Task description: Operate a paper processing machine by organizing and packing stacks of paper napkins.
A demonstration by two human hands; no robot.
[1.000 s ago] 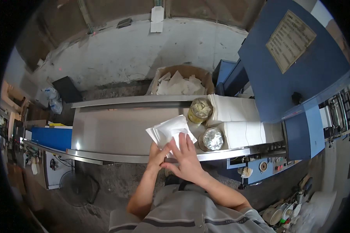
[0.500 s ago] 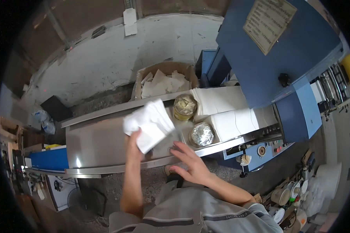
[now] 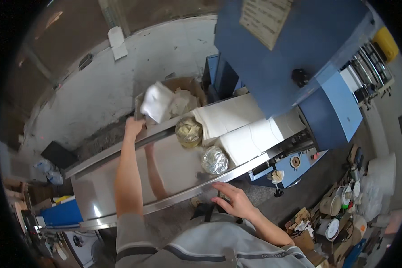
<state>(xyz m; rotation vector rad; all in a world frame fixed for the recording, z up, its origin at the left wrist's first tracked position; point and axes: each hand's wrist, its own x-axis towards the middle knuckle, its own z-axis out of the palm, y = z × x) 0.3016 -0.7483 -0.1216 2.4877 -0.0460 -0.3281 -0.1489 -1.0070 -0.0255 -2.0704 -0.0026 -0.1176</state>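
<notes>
far left there's a dark flat box (image 3: pixel 59 155) on the floor and a blue bin (image 3: pixel 58 213) under the end of the steel tabletop (image 3: pixel 107 187), nothing touching either.

next over, the left hand (image 3: pixel 133 126) is stretched way out past the far edge of the tabletop, up at the rim of the cardboard box (image 3: pixel 193 85). its grip is on the lower corner of a white folded stack of sheets (image 3: pixel 156 102), but i honestly can't tell from here if the fingers are pinched tight on it or just letting it rest. the stack sits above and to the right of the hand, hanging over the near-left side of the box, with more crumpled white sheets (image 3: pixel 179 102) lying inside. the stack's long axis runs from the hand up and away, tilted a bit right, so its far end points toward the back wall.

moving right on the tabletop: a yellowish roll of tape (image 3: pixel 189 131) just beside the box, then a shiny clear roll of tape (image 3: pixel 215 160) nearer the front edge, well apart from the left hand. both sit against the white sheet stock (image 3: pixel 243 129) coming out of the blue machine (image 3: pixel 299 58).

the right hand (image 3: pixel 233 200) is down at the near edge of the tabletop, fingers spread flat and loose, holding nothing, just below the clear roll.
</notes>
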